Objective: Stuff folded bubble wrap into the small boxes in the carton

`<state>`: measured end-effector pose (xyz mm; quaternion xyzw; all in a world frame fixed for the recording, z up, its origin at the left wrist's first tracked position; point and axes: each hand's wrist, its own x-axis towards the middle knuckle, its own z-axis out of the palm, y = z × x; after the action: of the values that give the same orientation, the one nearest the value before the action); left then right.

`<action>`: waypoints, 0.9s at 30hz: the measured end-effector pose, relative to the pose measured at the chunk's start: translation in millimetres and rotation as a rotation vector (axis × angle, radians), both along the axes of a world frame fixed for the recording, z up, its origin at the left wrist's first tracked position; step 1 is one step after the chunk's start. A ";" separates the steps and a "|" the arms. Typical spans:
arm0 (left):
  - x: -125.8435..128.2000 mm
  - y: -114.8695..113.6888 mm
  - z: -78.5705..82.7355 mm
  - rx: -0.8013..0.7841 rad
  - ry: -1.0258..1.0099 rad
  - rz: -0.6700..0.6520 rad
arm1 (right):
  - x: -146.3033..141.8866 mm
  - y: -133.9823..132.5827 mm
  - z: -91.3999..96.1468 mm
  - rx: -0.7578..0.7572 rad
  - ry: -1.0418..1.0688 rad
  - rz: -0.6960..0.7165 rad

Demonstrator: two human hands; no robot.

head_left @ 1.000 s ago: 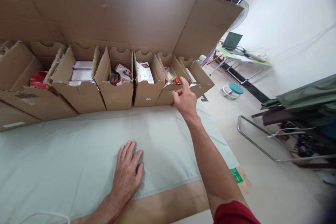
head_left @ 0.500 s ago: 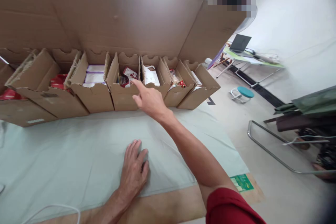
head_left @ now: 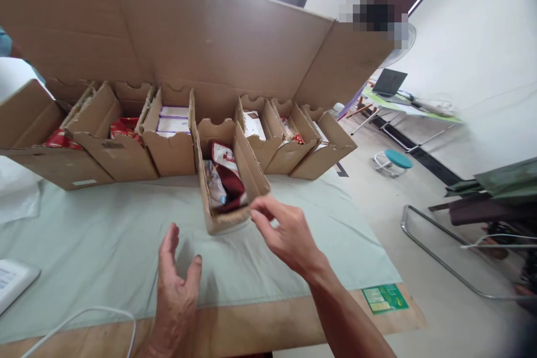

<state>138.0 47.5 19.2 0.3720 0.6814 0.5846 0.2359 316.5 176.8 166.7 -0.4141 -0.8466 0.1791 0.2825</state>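
Cardboard bin (head_left: 251,173) out in front of the row of bins (head_left: 172,151) that lines the far edge of the worktop (head_left: 109,235); red-and-white packets (head_left: 229,179) inside. Right hand (head_left: 289,232): thumb and forefinger pinched on its front rim, toward the right corner. Left hand (head_left: 178,274) well apart from it, fingers and thumb spread, over the near edge. Green label (head_left: 385,298) at the near right corner.

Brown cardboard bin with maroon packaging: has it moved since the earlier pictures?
Yes: that brown cardboard bin has come toward the camera, away from the tall brown cardboard panel.
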 end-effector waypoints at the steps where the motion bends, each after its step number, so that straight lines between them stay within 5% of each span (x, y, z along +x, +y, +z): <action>1: -5.4 -1.8 2.6 0.008 -0.015 0.018 | 19.1 -10.1 1.0 -0.011 0.027 0.030; 7: -4.6 4.6 27.2 0.011 -0.071 0.019 | 128.7 -25.3 -6.9 -0.087 0.336 -0.247; 11: 20.5 3.5 26.7 0.005 -0.169 -0.047 | 162.3 -42.3 -33.4 -0.337 0.372 -0.173; 15: 38.9 -3.6 21.5 -0.028 -0.229 -0.155 | 151.1 -52.9 -75.3 -0.466 0.184 -0.124; 18: 41.8 -1.7 21.9 -0.021 -0.239 -0.159 | 127.6 -35.6 -99.5 -0.441 0.113 -0.184; 27: 9.7 27.6 29.5 0.027 -0.204 0.037 | 45.8 62.2 -95.6 -0.477 0.285 0.161</action>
<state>147.7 75.1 48.7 0.3009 0.6528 0.6328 0.2881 362.3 239.1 71.1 -0.3712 -0.7624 0.4514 0.2779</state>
